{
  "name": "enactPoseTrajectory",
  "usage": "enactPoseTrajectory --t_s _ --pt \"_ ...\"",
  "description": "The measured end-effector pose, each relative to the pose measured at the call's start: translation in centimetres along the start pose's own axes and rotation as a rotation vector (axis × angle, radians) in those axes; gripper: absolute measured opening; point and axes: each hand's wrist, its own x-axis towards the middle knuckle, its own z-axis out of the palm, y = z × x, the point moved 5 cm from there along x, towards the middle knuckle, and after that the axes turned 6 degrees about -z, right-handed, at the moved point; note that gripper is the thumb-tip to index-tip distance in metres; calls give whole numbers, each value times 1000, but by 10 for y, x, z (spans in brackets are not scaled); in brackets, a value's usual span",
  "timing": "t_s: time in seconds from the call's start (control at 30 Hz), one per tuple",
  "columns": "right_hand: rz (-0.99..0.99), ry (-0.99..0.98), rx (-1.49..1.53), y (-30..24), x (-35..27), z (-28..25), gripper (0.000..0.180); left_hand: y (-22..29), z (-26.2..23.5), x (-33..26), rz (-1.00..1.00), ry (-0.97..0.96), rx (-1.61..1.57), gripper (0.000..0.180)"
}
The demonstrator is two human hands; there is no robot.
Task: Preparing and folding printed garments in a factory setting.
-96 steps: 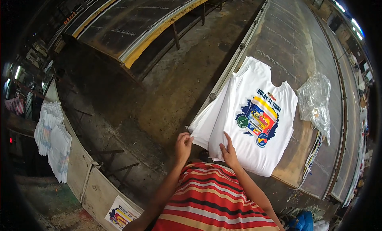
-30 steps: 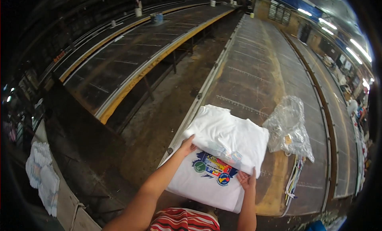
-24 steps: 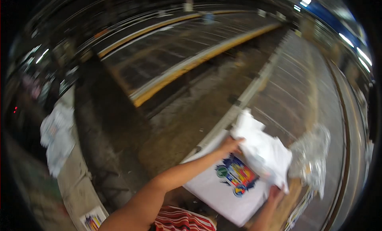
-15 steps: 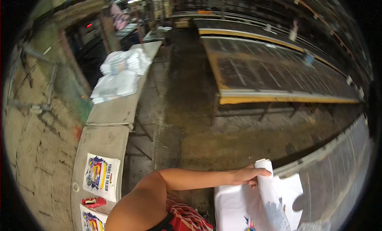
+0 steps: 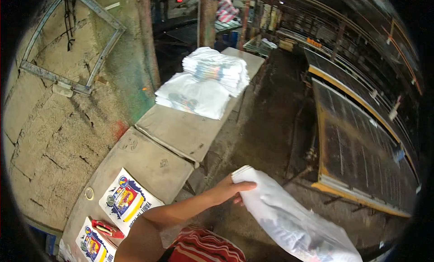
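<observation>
My left hand [image 5: 234, 190] is closed round the end of a folded white cloth [image 5: 287, 212]. A faint dark print shows on the cloth, which hangs over the aisle and slopes away to the lower right. My right hand is out of view. Beside my left arm, a stack of white printed pieces [image 5: 129, 196] lies on the long grey table [image 5: 158, 149]. A red-handled tool [image 5: 107, 228] rests between it and a second printed stack [image 5: 94, 245], partly cut off by my arm.
Piles of folded white cloth [image 5: 212, 74] stand farther along the grey table. A rough wall with a metal frame [image 5: 27, 40] runs along the left. Across the aisle floor [image 5: 271, 113] are long dark printing tables [image 5: 357, 149] with yellow edges.
The view has turned left toward the wall and grey table. My left hand has carried the folded cloth away from the right-hand table, and it now hangs over the aisle.
</observation>
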Motion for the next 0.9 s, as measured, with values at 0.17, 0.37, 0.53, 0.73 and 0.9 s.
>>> enactPoseTrajectory --t_s 0.17,0.37,0.53,0.73,0.9 --pt "266 -240 198 29 -46 174 59 31 -110 -26 47 463 -55 34" --pt "669 -675 416 96 -117 403 66 81 -223 -14 235 732 -259 54" --pt "829 -863 551 156 -179 615 67 153 -331 56 271 854 -224 57" --pt "700 -899 867 118 -216 801 55 310 -438 104 561 1036 -61 42" --pt "725 -1305 681 103 -323 886 38 364 -560 108 651 1097 -29 33"
